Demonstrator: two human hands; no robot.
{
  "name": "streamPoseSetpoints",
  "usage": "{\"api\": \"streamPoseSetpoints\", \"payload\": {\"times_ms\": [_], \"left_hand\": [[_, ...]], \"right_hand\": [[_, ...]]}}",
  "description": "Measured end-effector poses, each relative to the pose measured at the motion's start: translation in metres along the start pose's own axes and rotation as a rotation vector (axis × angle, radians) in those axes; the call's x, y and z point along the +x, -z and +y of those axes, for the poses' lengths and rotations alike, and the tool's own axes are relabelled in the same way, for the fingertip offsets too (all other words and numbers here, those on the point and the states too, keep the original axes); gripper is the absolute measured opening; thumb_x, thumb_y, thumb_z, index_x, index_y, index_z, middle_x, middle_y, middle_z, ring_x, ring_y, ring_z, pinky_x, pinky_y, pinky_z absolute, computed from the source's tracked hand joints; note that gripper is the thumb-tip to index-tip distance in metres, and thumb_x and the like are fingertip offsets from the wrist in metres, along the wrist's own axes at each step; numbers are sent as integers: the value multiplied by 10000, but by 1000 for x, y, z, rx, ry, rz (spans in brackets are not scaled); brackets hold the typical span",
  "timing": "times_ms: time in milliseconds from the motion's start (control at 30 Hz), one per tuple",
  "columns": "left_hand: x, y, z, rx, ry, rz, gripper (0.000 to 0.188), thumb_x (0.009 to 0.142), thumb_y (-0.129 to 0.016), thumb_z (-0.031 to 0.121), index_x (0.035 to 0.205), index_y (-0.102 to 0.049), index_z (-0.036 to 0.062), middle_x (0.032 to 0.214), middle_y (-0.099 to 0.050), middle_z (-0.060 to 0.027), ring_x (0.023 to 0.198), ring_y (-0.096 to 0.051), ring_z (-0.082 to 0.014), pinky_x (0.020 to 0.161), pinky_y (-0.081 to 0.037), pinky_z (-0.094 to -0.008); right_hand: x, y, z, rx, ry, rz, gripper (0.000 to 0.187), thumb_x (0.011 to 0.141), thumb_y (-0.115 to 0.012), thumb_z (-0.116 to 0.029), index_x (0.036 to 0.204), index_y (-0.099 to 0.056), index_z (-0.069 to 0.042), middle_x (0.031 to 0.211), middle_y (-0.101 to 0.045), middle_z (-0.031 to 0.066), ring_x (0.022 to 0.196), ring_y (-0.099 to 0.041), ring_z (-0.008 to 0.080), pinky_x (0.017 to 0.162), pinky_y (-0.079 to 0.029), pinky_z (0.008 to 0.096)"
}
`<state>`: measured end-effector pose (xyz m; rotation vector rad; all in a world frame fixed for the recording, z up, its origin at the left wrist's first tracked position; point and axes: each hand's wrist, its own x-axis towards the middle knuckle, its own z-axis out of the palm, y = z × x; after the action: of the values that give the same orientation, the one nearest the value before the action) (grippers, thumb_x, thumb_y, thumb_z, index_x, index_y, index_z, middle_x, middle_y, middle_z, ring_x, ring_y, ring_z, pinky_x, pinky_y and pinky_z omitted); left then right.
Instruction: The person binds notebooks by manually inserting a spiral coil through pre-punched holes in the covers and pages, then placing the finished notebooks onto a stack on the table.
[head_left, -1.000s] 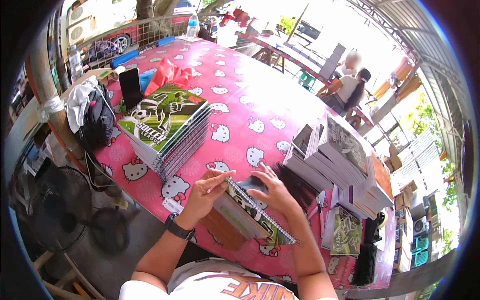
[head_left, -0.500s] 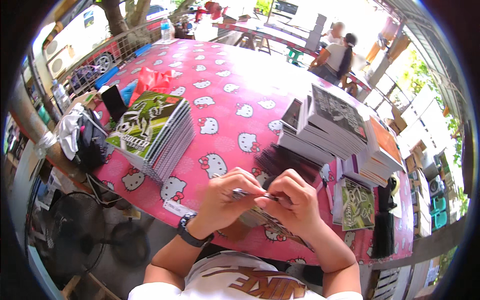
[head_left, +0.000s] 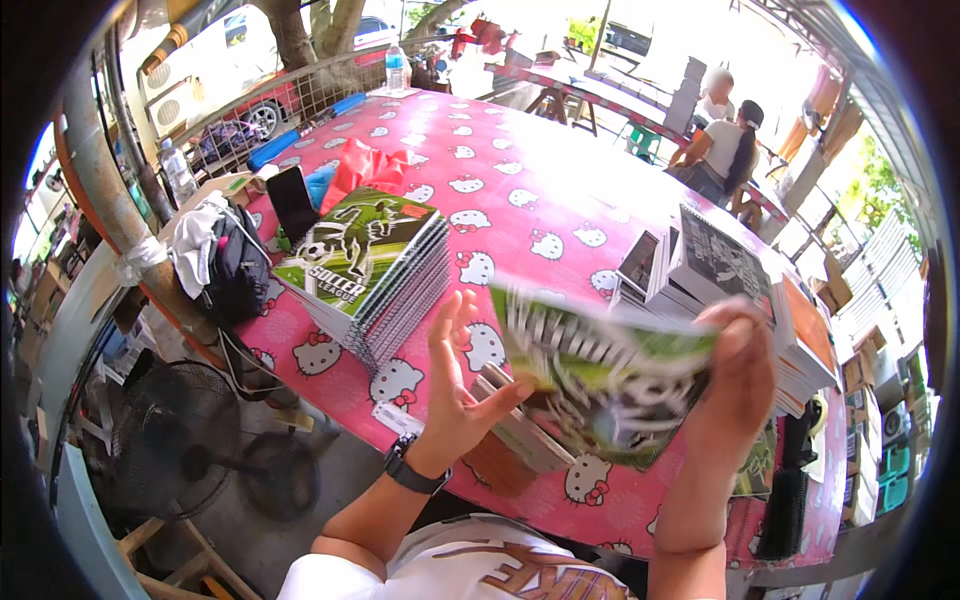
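In my right hand [head_left: 738, 375] is a green soccer notebook [head_left: 610, 385], gripped by its right side and tilted above the table's near edge. The notebook is smeared by motion. My left hand [head_left: 455, 390] has its fingers spread beside the notebook's left edge; its thumb reaches to the cover's lower left, and I cannot tell whether it touches. Under the notebook, more bound pages [head_left: 530, 432] lie by a brown block [head_left: 495, 468]. A stack of spiral-bound soccer notebooks [head_left: 370, 260] stands left of my hands.
The table [head_left: 440, 215] has a pink cat-print cover. Piles of dark-covered books [head_left: 722, 255] and orange-covered books [head_left: 805, 325] stand right. Black binding coils [head_left: 788, 495] lie at the right edge. A phone [head_left: 292, 203] and black bag [head_left: 238, 265] sit left; a fan [head_left: 175, 440] stands below.
My hands were pinched together over the near edge; now they are apart. The right has swung a notebook up and rightward, and the left has opened. The view has shifted.
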<state>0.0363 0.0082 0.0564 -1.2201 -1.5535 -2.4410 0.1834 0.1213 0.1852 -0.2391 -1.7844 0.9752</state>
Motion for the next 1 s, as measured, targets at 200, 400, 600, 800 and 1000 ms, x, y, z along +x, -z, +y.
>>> {"api": "streamPoseSetpoints", "payload": {"times_ms": [200,400,600,800,1000], "left_hand": [[41,93,39,-77,-28,238,528,845,-626,70,1329,-425,5,872,-627,-36,631,-567,-76,603,-469,-207],[118,211,-3,673,-8,417,217,844,-646,112,1047,-680,44,821,-606,23,719,-523,-84,689,-406,-204],[110,238,-63,368,-15,390,379,931,-541,228,1195,-551,-44,1112,-612,-116,981,-562,-142,781,-468,-259],[117,220,-77,-55,87,558,349,960,-481,222,1132,-591,-62,969,-666,-129,831,-597,-123,773,-472,-247],[119,230,-86,639,-44,383,388,938,-463,191,1250,-514,-34,1126,-632,-133,993,-585,-192,879,-430,-291]], "right_hand": [[81,-112,56,276,151,32,208,964,-450,-198,1007,-576,-38,852,-581,53,775,-484,112,724,-414,282],[84,-250,168,-224,115,-116,118,895,-498,-149,907,-522,-34,877,-564,180,884,-513,359,773,-399,482],[56,-288,217,12,-165,-153,209,876,-550,-233,901,-614,-36,863,-601,127,835,-555,222,745,-446,364],[52,-300,229,280,-335,3,197,893,-554,-193,912,-634,-14,749,-636,106,698,-573,154,684,-462,305],[69,-265,219,4,-390,-373,525,935,-502,-306,1362,-332,-52,1265,-504,226,1185,-491,303,989,-380,363]]}}
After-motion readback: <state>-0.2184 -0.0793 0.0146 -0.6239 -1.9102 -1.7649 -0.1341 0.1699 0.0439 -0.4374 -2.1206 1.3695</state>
